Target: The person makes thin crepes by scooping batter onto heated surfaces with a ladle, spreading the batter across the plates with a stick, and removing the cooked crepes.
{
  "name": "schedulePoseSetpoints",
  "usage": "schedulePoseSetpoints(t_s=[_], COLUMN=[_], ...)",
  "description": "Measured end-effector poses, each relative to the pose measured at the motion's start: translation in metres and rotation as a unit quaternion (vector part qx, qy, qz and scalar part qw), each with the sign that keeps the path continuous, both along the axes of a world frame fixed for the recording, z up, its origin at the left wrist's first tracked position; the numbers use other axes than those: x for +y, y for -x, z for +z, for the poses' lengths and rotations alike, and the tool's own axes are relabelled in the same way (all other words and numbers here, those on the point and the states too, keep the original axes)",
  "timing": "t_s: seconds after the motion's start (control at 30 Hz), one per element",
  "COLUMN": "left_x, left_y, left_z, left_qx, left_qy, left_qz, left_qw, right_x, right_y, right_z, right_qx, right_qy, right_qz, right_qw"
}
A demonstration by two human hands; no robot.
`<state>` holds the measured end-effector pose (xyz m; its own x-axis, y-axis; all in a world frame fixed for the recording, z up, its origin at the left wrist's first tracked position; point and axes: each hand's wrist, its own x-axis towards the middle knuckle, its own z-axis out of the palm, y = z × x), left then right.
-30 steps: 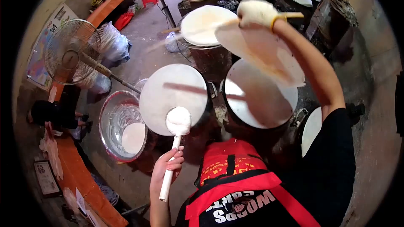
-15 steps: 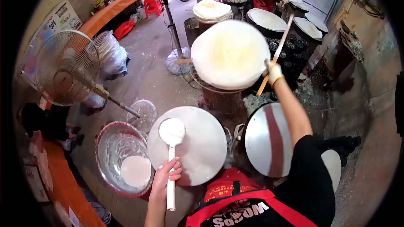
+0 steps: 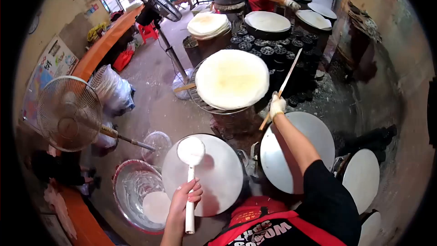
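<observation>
The left hand (image 3: 186, 193) wraps round a ladle (image 3: 191, 173) of batter (image 3: 191, 150), unpoured above the bare left griddle's (image 3: 218, 180) far edge, the gloved right hand (image 3: 277, 106) clasps a wooden stick (image 3: 289, 74), and the flatbread (image 3: 232, 79) on the wire rack (image 3: 205, 105) looks done.

Concrete floor (image 3: 150, 100) here's pretty packed tbh. Along its left edge, a red bag (image 3: 123, 60) & a bulging plastic bag (image 3: 114, 92) can be seen next to the orange counter (image 3: 101, 46), w/ a red stool (image 3: 148, 33) set further back & a clear tub (image 3: 157, 142) nearer the front. Black briquettes (image 3: 280, 54) are piled toward the right edge, w/ gray debris (image 3: 327, 84) scattered alongside. On the counter, yellow stuff (image 3: 96, 32) is tucked by the wall-side edge, pale sheets (image 3: 59, 209) are draped at the near end. Mid-floor, a round wire rack (image 3: 205, 104) is mostly covered by pale flat rounds (image 3: 232, 79).
</observation>
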<state>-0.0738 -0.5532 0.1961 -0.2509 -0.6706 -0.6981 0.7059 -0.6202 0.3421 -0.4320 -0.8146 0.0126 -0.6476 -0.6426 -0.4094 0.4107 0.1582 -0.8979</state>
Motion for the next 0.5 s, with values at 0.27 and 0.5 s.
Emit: schedulePoseSetpoints(t_s=[0.27, 0.5], left_x=[0.04, 0.047], left_y=[0.143, 0.284], left_z=[0.035, 0.03], left_qx=[-0.274, -0.589], left_qy=[0.167, 0.562], left_qz=[-0.263, -0.34], left_qw=[0.91, 0.471], right_x=[0.362, 0.468], right_y=[0.145, 0.207], right_z=[0.101, 0.164], right_qx=[0.385, 0.606], right_qy=[0.13, 0.001], right_qz=[0.436, 0.403], right_qw=[0.803, 0.686])
